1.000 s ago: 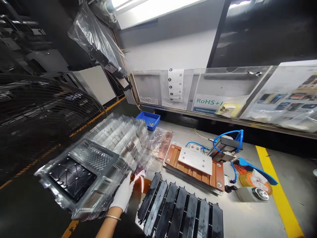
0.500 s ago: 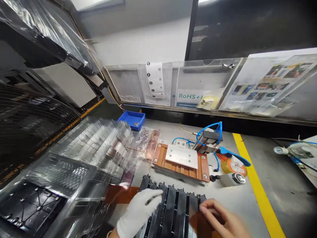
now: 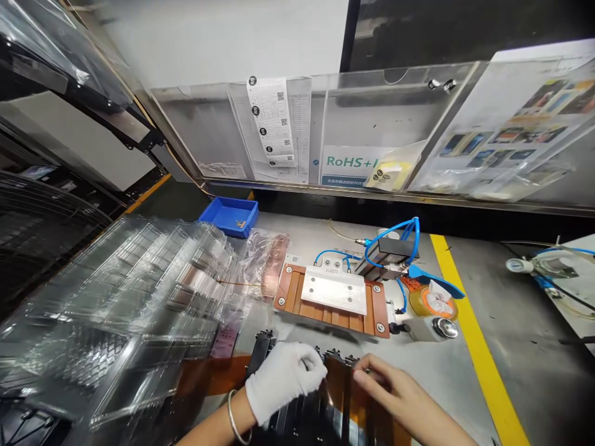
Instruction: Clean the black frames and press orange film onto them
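Several long black plastic parts (image 3: pixel 332 396) stand in a row at the bottom centre, over amber film. My left hand (image 3: pixel 286 381), in a white glove with a bangle at the wrist, is over the row's left half. Its thumb and fingertips are pinched together; what they hold, if anything, is too small to make out. My bare right hand (image 3: pixel 388 387) is at the right end of the row, thumb and index finger close together beside the black parts. Whether anything is between them cannot be seen.
Behind the row sits an orange-brown fixture (image 3: pixel 325 319) with a silver plate and blue hoses. Clear plastic trays (image 3: pixel 153 272) are stacked at the left, a blue bin (image 3: pixel 230 217) behind them. A tape roll (image 3: pixel 434 301) and a metal-capped bottle (image 3: pixel 430 328) stand right of the fixture.
The camera view has shifted. My left hand has moved right along the black parts and its fingers have curled into a pinch. My right hand is slightly further left, still beside the row.
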`<state>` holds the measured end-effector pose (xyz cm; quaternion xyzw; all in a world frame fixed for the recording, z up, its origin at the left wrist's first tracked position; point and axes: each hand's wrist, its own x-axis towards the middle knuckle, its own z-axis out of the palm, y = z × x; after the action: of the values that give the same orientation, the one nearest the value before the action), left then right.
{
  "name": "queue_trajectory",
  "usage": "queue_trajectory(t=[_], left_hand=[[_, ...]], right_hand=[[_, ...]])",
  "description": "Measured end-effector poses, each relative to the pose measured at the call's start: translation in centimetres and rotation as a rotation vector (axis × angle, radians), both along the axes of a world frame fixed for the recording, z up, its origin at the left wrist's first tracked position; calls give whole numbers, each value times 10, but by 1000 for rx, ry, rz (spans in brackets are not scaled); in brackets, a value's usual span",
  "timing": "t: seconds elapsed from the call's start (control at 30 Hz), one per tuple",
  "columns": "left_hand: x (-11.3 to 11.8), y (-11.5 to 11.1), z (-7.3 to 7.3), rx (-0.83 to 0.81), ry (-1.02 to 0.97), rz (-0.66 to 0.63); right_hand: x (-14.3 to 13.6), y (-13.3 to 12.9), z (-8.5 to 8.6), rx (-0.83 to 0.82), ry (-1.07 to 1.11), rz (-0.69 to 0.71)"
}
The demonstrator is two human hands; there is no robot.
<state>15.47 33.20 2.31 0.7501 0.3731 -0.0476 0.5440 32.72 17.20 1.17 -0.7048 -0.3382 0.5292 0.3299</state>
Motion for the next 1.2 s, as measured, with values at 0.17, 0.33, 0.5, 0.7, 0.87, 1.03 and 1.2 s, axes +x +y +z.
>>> queue_trajectory(t=[0.17,0.33,0.5,0.7,0.87,1.03,1.2], left_hand=[[8,42,1,-192,-67,205],[23,68,-3,-156,-49,183],[42,93,-11,-180,-20,144],[65,120,-39,-197,2,121],[74,126,-57,-154,59,127],[78,127,-56,-121,129,127],[77,130,-56,-113,215,125]], right_hand=[[33,-13,-16,19,202,-395],[44,4,-24,19,195,-552],[59,33,-36,30,167,-507],[78,59,-53,12,164,-520],[85,68,-60,-28,162,-538],[89,71,-63,-50,157,-540],[91,74,-63,-73,132,-531]])
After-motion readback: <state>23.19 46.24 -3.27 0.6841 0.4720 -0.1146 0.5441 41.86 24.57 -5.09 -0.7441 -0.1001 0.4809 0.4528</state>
